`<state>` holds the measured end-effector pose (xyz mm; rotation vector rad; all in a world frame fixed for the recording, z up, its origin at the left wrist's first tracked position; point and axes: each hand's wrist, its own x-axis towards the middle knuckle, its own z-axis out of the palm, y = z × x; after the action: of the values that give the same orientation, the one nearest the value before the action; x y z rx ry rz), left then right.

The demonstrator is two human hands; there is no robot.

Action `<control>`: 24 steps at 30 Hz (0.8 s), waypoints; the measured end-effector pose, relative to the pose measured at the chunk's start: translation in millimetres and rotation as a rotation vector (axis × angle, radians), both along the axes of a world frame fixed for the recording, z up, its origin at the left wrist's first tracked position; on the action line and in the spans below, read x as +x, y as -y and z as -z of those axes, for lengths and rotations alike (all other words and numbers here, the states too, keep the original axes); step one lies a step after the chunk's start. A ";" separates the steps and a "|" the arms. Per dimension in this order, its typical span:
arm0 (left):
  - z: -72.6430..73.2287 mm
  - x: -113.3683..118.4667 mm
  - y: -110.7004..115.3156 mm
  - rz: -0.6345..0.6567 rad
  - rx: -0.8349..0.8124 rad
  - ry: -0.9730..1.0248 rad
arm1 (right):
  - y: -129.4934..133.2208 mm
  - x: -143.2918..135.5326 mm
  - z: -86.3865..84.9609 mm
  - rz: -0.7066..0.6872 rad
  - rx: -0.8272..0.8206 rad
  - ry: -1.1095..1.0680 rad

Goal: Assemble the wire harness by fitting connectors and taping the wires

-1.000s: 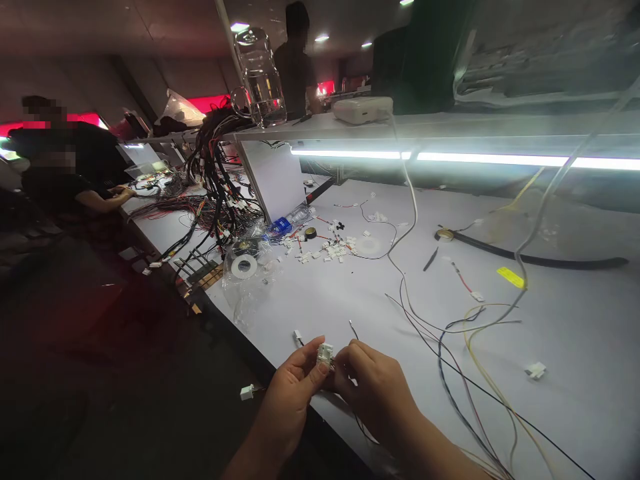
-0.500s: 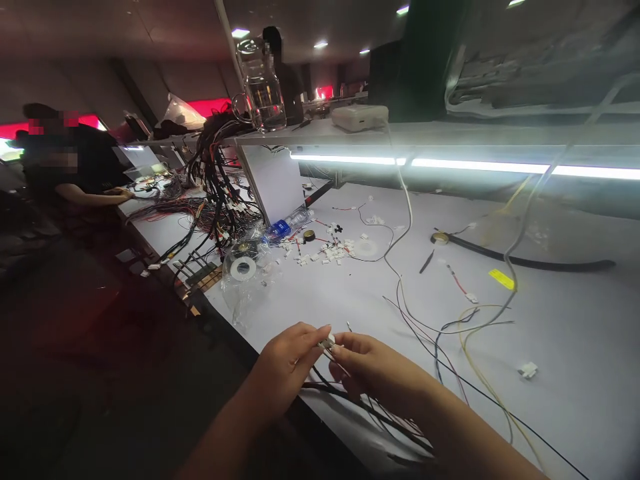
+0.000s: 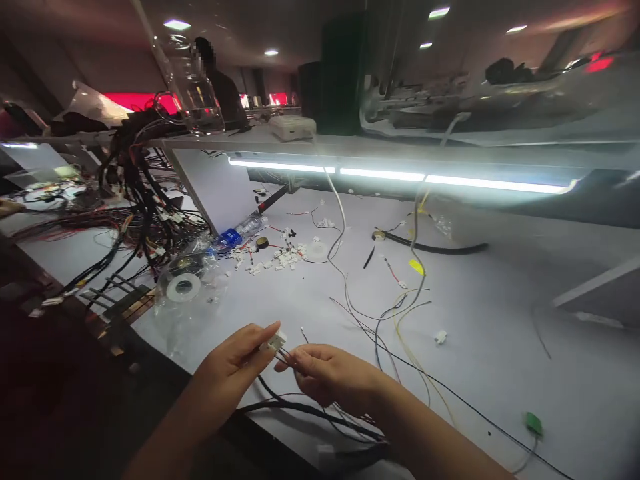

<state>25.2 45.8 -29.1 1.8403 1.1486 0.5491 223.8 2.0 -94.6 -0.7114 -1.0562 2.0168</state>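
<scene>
A small white wire connector [image 3: 275, 341] is pinched between the thumb and fingers of my left hand [image 3: 235, 360], above the front edge of the white table. Thin wires [image 3: 283, 355] run out of the connector toward my right hand [image 3: 325, 373], whose fingers are closed on them just beside it. One loose wire end [image 3: 303, 335] sticks up behind my right hand. Under both hands a black-sleeved cable bundle [image 3: 305, 405] lies along the table edge, partly hidden by my right forearm.
White connectors [image 3: 280, 260] lie in a heap near a blue-labelled bottle [image 3: 233, 238]. A tape roll [image 3: 183, 288] sits in clear plastic at left. Loose wires [image 3: 400, 327], a single white connector [image 3: 441, 337] and a green connector [image 3: 533, 424] are on the right. A lit shelf [image 3: 350, 143] spans the back.
My right hand has drawn back from the connector onto its wires, while my left hand still holds it. The view has turned to the right, bringing the green connector into sight.
</scene>
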 end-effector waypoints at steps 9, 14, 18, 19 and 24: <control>16.4 -13.8 -10.7 -0.336 -0.120 -0.105 | -8.9 0.6 -4.3 -0.089 -0.003 -0.211; 15.2 -2.4 -11.5 -0.311 -0.245 -0.024 | -0.9 1.7 3.1 -0.109 -0.211 -0.395; 6.2 6.9 -14.2 -0.188 -0.354 0.114 | 3.4 0.6 6.5 -0.048 -0.227 -0.355; 5.5 8.1 -14.6 -0.176 -0.378 0.147 | 4.3 0.3 7.4 -0.026 -0.219 -0.344; 20.0 18.2 -6.0 -0.120 -0.499 0.492 | 4.3 -2.1 10.0 0.159 -0.150 -0.297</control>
<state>43.4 51.8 -49.1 1.1342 0.9514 0.6667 221.8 -2.3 -104.6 -0.5314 -0.6615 2.0015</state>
